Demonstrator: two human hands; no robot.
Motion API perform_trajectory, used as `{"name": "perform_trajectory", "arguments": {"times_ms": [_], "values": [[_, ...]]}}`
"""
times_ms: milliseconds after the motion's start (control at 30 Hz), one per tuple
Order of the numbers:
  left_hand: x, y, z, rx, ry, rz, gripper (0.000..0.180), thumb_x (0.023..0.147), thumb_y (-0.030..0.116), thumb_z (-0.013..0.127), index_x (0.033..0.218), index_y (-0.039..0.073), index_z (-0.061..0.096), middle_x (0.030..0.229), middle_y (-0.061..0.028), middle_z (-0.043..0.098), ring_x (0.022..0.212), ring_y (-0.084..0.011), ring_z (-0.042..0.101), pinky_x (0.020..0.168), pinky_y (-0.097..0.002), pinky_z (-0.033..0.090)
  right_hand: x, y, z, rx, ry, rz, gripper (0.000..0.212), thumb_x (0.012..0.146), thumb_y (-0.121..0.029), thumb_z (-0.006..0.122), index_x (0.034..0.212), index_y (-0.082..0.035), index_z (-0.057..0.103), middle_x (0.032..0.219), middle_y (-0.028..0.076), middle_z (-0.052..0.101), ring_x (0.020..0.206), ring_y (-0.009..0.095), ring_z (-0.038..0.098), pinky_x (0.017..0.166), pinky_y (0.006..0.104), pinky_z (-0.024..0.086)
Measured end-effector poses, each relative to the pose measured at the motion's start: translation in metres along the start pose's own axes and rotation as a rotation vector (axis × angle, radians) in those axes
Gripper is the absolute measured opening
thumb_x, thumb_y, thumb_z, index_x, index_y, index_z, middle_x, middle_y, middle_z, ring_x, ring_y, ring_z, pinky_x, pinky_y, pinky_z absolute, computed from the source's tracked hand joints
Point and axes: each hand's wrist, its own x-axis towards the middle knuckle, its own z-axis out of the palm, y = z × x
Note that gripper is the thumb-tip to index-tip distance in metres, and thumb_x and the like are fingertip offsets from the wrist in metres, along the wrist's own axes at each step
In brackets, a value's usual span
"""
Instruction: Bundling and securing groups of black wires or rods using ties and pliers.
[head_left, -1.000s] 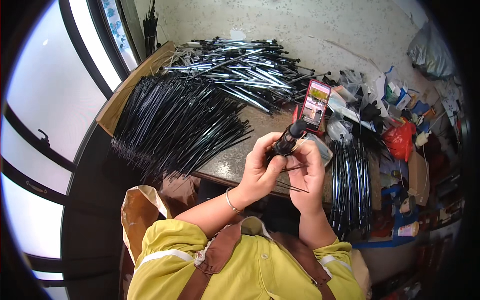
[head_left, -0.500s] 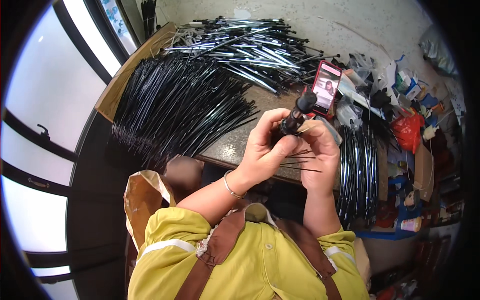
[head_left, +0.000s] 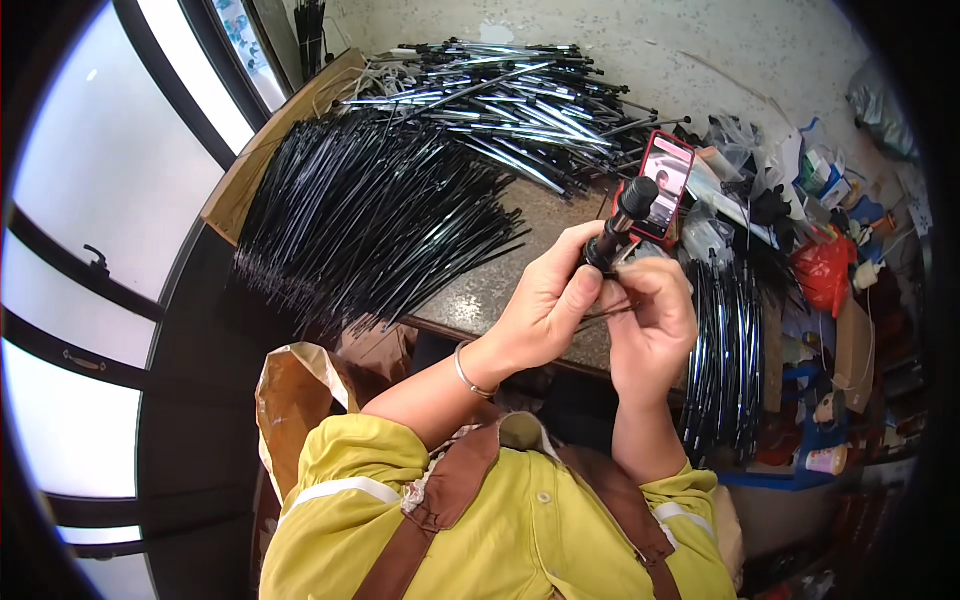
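Observation:
My left hand is closed round a black tube-like piece with a ribbed, rounded cap, which tilts up and to the right over the table. Close against it, my right hand has its fingertips pinched together just below the tube. Thin dark strands run between the two hands, and the right fingers seem to grip them. The lower end of the tube is hidden inside my left hand.
A wide pile of thin black rods covers the table's left side, with shinier black rods heaped behind. A red-cased phone leans behind my hands. Another rod bundle lies right, near plastic bags and a red bag.
Both hands and the tube have shifted slightly to the right. My right fingers have drawn in toward the tube, and the strands that stuck out across the right palm now show less.

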Motion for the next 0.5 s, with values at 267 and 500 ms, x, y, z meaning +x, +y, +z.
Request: {"name": "perform_trajectory", "arguments": {"times_ms": [267, 500], "values": [[-0.003, 0.000, -0.005, 0.038, 0.015, -0.020, 0.029, 0.092, 0.016, 0.047, 0.117, 0.002, 0.043, 0.090, -0.0017, 0.050, 0.066, -0.0051, 0.043, 0.061, -0.0193, 0.038, 0.005, -0.002, 0.001, -0.027, -0.036, -0.013, 0.013, 0.078, 0.004, 0.065, 0.089, 0.003, 0.059, 0.086, 0.005, 0.056, 0.073, 0.009, 0.054, 0.061, 0.0204, 0.045], [0.011, 0.016, -0.022, 0.362, -0.167, 0.043, 0.023, 0.083, 0.015, 0.063, 0.098, 0.002, 0.052, 0.083, -0.0037, 0.051, 0.068, -0.0127, 0.048, 0.064, -0.0256, 0.041, 0.009, 0.008, -0.007, 0.469, 0.028, 0.393, 0.012, 0.075, 0.005, 0.067, 0.085, 0.003, 0.062, 0.082, 0.004, 0.056, 0.074, 0.008, 0.055, 0.064, 0.0209, 0.045]]}}
